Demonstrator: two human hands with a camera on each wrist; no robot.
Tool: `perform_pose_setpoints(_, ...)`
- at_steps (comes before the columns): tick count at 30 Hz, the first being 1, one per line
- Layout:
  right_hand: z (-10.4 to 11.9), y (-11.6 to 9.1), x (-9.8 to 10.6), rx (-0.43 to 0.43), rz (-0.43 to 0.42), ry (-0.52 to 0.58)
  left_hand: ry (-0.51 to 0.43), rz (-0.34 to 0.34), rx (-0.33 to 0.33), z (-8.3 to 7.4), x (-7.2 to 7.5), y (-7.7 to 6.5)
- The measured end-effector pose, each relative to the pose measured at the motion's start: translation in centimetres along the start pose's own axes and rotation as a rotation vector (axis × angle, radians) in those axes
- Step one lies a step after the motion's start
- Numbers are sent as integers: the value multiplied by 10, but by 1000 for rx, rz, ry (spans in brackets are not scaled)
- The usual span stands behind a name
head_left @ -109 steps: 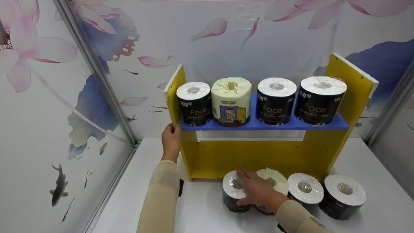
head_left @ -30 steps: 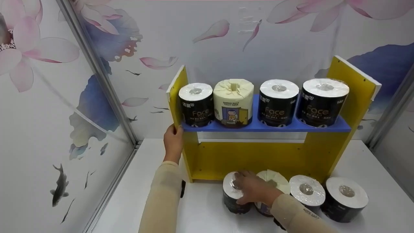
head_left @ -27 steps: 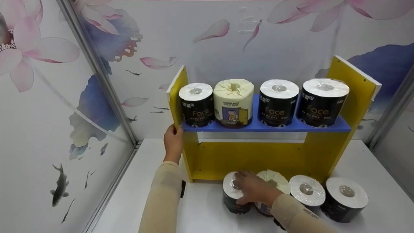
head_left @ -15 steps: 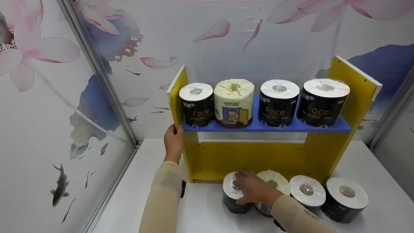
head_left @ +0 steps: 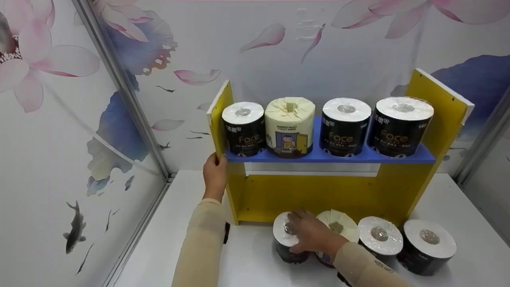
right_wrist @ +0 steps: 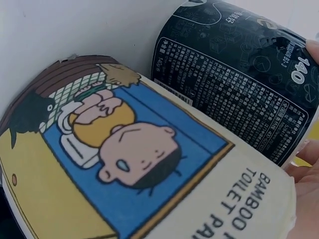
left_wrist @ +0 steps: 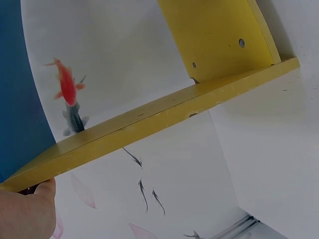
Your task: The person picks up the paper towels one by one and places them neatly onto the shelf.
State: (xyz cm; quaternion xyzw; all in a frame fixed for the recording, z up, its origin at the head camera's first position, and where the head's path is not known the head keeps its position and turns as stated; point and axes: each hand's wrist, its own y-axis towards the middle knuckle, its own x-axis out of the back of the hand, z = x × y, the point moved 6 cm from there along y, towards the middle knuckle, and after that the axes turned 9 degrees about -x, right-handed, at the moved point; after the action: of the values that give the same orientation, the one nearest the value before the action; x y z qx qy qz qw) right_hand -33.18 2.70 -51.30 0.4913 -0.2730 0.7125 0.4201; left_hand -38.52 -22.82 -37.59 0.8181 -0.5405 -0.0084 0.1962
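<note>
My left hand (head_left: 215, 177) grips the left side panel (head_left: 220, 119) of a yellow shelf at the level of its blue board (head_left: 318, 158). In the left wrist view, the thumb (left_wrist: 46, 191) lies against the panel's edge. My right hand (head_left: 312, 233) holds a black-wrapped toilet roll (head_left: 283, 241), leftmost of the row on the table, with fingers over its top and thumb on its near side. The right wrist view shows that roll (right_wrist: 234, 74) tilted in frame behind a cream toilet roll (right_wrist: 124, 149) with a cartoon print. The forearm partly covers this cream roll (head_left: 338, 227) in the head view.
Two more black rolls, one (head_left: 380, 235) beside the cream roll and another (head_left: 429, 247) at the far right, stand before the shelf. On the blue board are three black rolls (head_left: 346, 131) and a cream one (head_left: 289, 127). Printed wall panels (head_left: 279, 71) enclose the white table (head_left: 247, 259).
My right hand and the black roll under it have shifted very slightly left, widening the gap to the cream roll. The left hand keeps its place on the panel.
</note>
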Motion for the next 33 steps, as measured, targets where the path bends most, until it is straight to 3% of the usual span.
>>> perform_pose_setpoints(10,12,0,5,61,-49,-12,11,-11,-6,-2,0,0)
perform_pose_setpoints(18,17,2,11,44,-50,34,22,-3,-3,-3,0,-1)
perform_pose_setpoints(33,27,11,22,61,-130,84,7,-2,-8,-2,0,0)
